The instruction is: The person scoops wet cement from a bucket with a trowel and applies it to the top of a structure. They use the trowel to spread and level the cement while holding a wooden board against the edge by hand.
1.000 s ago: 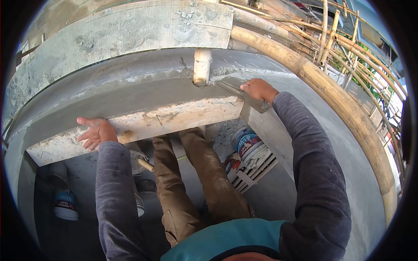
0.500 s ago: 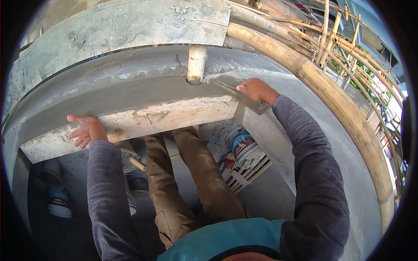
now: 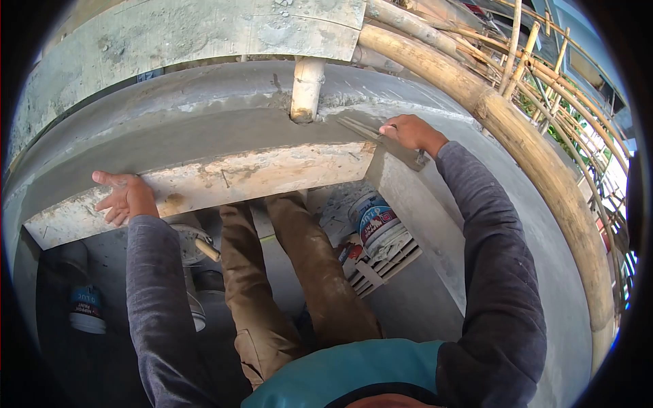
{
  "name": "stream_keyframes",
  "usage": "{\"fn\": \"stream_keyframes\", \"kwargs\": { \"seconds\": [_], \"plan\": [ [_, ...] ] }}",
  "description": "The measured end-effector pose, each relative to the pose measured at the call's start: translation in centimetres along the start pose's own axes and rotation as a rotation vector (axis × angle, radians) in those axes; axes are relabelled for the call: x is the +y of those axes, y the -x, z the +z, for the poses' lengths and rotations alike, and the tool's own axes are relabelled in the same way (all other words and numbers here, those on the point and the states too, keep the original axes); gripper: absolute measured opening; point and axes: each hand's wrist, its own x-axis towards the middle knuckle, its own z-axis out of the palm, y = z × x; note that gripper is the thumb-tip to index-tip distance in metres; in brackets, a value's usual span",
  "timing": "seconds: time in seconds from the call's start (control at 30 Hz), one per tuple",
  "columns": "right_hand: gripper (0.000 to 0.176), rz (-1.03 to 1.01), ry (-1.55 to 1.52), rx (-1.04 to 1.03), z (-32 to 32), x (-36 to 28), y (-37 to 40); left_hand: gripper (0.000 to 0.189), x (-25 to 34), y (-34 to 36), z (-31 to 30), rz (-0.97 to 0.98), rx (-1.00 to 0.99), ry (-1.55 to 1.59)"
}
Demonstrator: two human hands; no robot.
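Note:
My right hand grips a flat metal plastering trowel, whose blade lies on the grey cement at the right end of the ledge. A pale, mortar-stained wooden board runs along the ledge's near edge, with a bent nail in its face. Smooth, damp-looking mortar covers the strip behind it. At the board's left part, my left hand rests with fingers spread and its thumb toward the top edge. It holds nothing.
An upright bamboo post meets the ledge under a mortar-splashed plank. Thick bamboo curves along the right. Below are a paint bucket, another paint bucket, a slatted crate and a bucket with a wooden handle.
The trowel and my right hand have shifted slightly right. My left hand stays open at the board; the whole view has moved a little.

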Motion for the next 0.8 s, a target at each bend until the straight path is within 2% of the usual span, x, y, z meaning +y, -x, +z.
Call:
{"fn": "stream_keyframes", "kwargs": {
  "seconds": [0.1, 0.17, 0.27, 0.37, 0.4, 0.47, 0.63, 0.73, 0.8],
  "plan": [
    [0.046, 0.140, 0.055, 0.056, -0.9, 3.0, 5.6, 0.114, -0.3, -0.8, 0.6, 0.005, 0.032, 0.018],
    [0.045, 0.397, 0.170, 0.041, -0.7, 6.3, 6.4, 0.114, -0.8, -1.5, 1.0, 0.015, 0.038, -0.023],
    [0.043, 0.430, 0.229, 0.085, 1.5, 11.2, 3.6, 0.114, -0.1, -0.2, 0.1, -0.006, 0.035, 0.000],
    [0.045, 0.494, 0.216, 0.056, 2.1, 9.1, -2.4, 0.114, -0.5, -0.9, 0.6, 0.013, 0.047, -0.025],
    [0.045, 0.485, 0.213, 0.054, 1.9, 6.9, -3.5, 0.114, -0.4, -1.1, 0.6, 0.015, 0.057, -0.026],
    [0.048, 0.337, 0.197, 0.021, 1.0, 3.0, -3.2, 0.115, -0.5, -1.0, 0.8, 0.004, 0.049, -0.034],
    [0.048, 0.319, 0.184, 0.055, 1.8, 8.4, 0.4, 0.115, -1.2, -1.5, 1.3, 0.020, 0.072, -0.034],
    [0.049, 0.386, 0.239, 0.048, 2.1, 8.3, -0.9, 0.115, -0.8, -1.1, 0.8, 0.024, 0.067, -0.026],
    [0.050, 0.368, 0.163, 0.042, 1.8, 5.0, -3.1, 0.115, -0.3, -0.7, 0.6, 0.012, 0.058, -0.015]
  ]
}}
